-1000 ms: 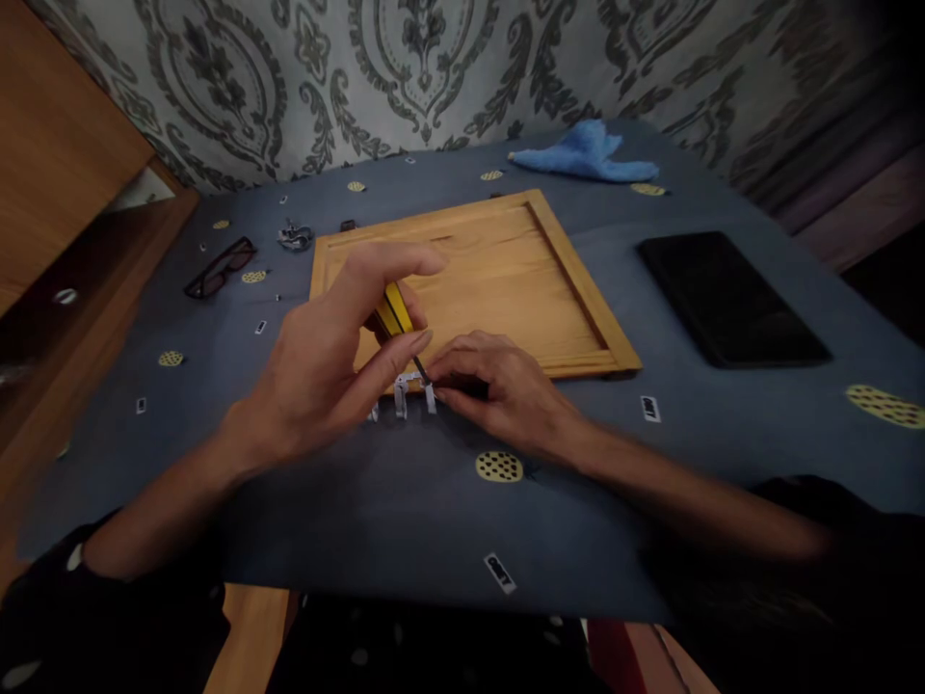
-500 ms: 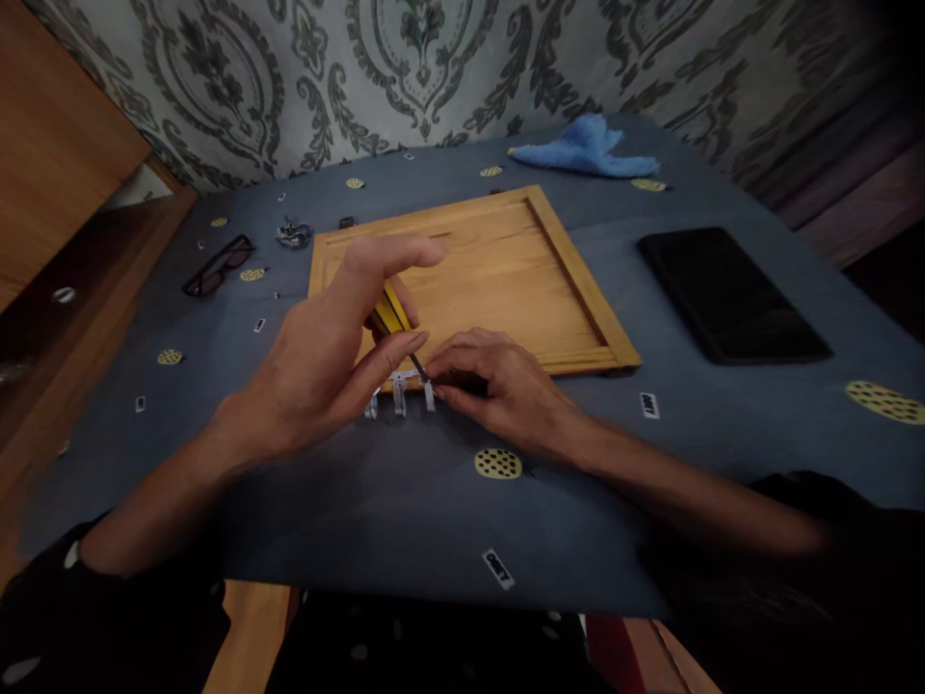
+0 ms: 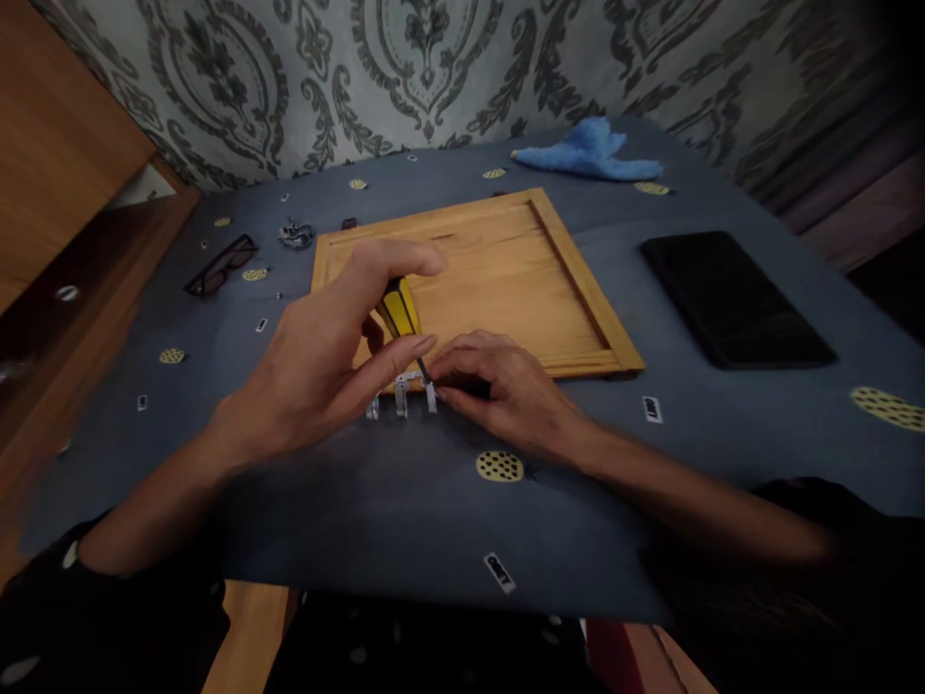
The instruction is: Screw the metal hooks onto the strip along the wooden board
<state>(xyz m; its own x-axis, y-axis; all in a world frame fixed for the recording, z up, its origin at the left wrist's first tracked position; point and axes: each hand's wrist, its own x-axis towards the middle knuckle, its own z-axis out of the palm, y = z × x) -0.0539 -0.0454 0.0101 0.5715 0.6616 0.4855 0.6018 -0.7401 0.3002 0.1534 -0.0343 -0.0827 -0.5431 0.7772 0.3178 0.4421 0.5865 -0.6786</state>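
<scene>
My left hand [image 3: 296,357] is around a screwdriver [image 3: 401,306] with a yellow and black handle. Its index finger reaches over the top and its thumb lies along the near side. The dark shaft points down to a small silver metal hook rack [image 3: 403,393] at the near edge of a wooden framed panel [image 3: 491,275]. Beside the screwdriver's tip, my right hand [image 3: 510,390] is closed, with thumb and fingertips pinched at the rack's right end. What those fingertips grip is hidden.
Dark-framed glasses [image 3: 221,265] and a small heap of metal pieces [image 3: 295,233] lie left of the panel. A blue cloth [image 3: 589,154] is at the back, a black tablet [image 3: 737,299] at the right. A patterned blue cloth [image 3: 347,520] covers the table.
The screwdriver's handle has turned and stands more upright in my left hand. My right hand stays at the rack's end. The view has shifted slightly.
</scene>
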